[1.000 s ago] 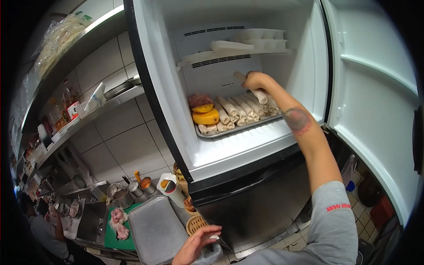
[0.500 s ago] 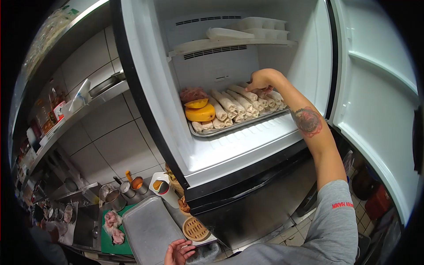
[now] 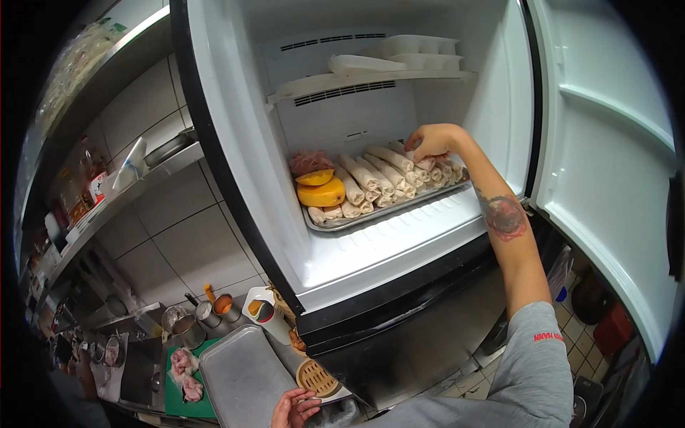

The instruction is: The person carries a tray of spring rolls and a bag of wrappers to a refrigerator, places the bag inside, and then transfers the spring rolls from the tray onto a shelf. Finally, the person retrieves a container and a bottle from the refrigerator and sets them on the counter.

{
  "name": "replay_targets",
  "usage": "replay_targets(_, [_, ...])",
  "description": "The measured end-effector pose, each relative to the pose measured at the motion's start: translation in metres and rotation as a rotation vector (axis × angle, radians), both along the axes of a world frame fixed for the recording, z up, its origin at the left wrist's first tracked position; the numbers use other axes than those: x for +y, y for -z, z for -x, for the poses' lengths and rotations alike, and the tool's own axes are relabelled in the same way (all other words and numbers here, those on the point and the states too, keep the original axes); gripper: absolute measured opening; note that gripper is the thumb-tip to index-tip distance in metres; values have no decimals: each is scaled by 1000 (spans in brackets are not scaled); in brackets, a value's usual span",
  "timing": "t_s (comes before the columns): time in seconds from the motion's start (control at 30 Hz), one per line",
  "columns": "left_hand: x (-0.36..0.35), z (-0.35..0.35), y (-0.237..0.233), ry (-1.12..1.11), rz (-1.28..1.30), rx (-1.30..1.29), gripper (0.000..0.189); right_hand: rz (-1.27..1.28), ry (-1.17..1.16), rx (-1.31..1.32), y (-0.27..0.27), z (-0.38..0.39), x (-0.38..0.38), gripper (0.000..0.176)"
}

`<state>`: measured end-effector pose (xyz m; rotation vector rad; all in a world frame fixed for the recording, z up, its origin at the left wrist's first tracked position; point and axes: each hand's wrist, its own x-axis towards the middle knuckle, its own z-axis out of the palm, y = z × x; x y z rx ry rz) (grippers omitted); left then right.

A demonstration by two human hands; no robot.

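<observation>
In the open freezer compartment, a metal tray (image 3: 342,225) holds stacked pale, dough-like rolls (image 3: 360,175). My right hand (image 3: 435,141) reaches in over the right part of the stack, fingers bent down and closed around the end of a roll. Fingers and rolls partly hide each other there. A cut yellow piece of produce (image 3: 321,192) and some pinkish meat (image 3: 311,162) sit at the tray's left end. Low in the view, my left hand (image 3: 296,409) hangs open with loosely curled fingers, holding nothing, near a bare metal tray (image 3: 242,378) and a round slotted wooden lid (image 3: 317,378).
The freezer door (image 3: 606,143) stands open at right. White containers (image 3: 421,53) rest on the upper freezer shelf (image 3: 307,87). At lower left are a green board (image 3: 200,406) with bagged meat (image 3: 184,362), metal pots (image 3: 189,332) and a sink (image 3: 140,378). Another person's hand (image 3: 84,371) shows at far left.
My right hand has moved slightly right and down over the rolls, with its fingers pointing further down. My left hand has shifted a little to the right. The view has tilted slightly.
</observation>
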<state>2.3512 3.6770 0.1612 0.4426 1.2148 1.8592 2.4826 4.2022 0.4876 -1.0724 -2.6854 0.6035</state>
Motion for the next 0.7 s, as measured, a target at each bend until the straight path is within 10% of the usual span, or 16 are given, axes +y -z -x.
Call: replay_targets(0.7, [12, -5, 2, -22, 7, 72, 43, -718, 99, 48, 42, 63, -22, 32])
